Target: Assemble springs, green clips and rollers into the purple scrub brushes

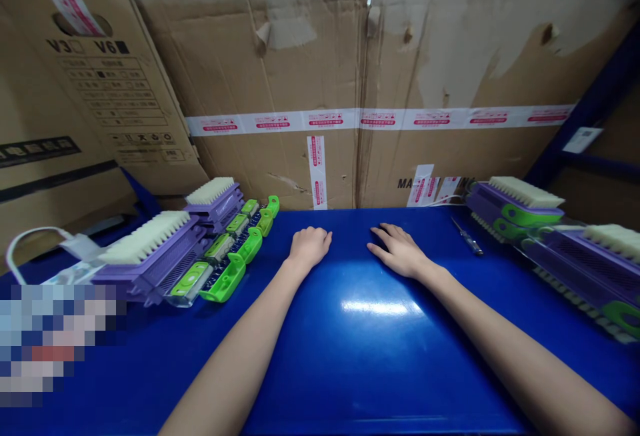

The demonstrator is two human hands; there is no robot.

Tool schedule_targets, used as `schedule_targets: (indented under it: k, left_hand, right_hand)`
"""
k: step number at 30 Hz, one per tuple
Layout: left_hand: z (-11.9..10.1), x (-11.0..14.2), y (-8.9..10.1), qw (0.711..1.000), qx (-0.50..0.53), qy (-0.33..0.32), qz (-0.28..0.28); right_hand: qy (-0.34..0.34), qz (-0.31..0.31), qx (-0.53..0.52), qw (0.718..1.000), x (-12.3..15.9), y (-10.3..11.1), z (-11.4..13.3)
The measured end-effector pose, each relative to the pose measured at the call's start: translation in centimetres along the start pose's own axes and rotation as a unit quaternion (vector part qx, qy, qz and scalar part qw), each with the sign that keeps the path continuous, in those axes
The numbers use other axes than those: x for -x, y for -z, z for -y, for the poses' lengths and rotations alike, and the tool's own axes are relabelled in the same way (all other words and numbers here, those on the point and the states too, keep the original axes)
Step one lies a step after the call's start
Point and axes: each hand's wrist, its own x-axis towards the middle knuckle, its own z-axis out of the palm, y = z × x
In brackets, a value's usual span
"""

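My left hand (311,249) rests on the blue table (350,369) with its fingers curled in; nothing shows in it. Across from it, my right hand (397,249) lies palm down, fingers spread, holding nothing. Left of my left hand are bright green plastic parts (233,283) and smaller green parts with clear edges (193,281). Behind these stand purple units with cream bristled tops (150,239). A small screwdriver (469,236) with a clear handle lies to the right of my right hand.
More purple and green bristled units (590,263) line the right side. A white cable (37,233) loops at the left, near a blurred-out patch (45,349). Cardboard (280,76) with printed tape closes off the back; a blue metal post (585,103) stands at the right.
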Motion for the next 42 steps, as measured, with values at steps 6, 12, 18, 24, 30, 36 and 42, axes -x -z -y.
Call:
schedule_targets:
  k: [6,12,18,24,30,36,42]
  left_hand:
    - [0.0,0.0,0.1,1.000,0.001,0.002,0.002]
    - [-0.1,-0.2,0.4,1.000,0.004,0.008,0.017]
    - [0.0,-0.9,0.9,0.999,0.017,0.009,0.040]
    - [1.7,-2.1,3.6,0.998,0.026,0.050,0.003]
    - [6.8,-3.2,7.9,0.979,0.002,0.173,-0.112]
    - [11.5,-2.7,10.4,0.952,-0.069,0.221,-0.202]
    - [14.7,-2.4,12.1,0.934,-0.075,0.310,-0.159]
  right_hand:
    - [0.004,-0.004,0.001,1.000,-0.1,-0.1,-0.1]
    - [0.002,-0.004,-0.002,1.000,0.0,0.0,-0.1]
    - [0.000,-0.006,-0.009,1.000,0.0,0.1,0.0]
    - [-0.003,-0.005,-0.008,1.000,0.0,0.3,0.2]
    - [-0.003,-0.001,-0.009,1.000,0.0,0.4,0.2]
    - [-0.005,0.000,-0.013,1.000,0.0,0.4,0.1]
    - [-0.001,-0.002,-0.017,1.000,0.0,0.4,0.2]
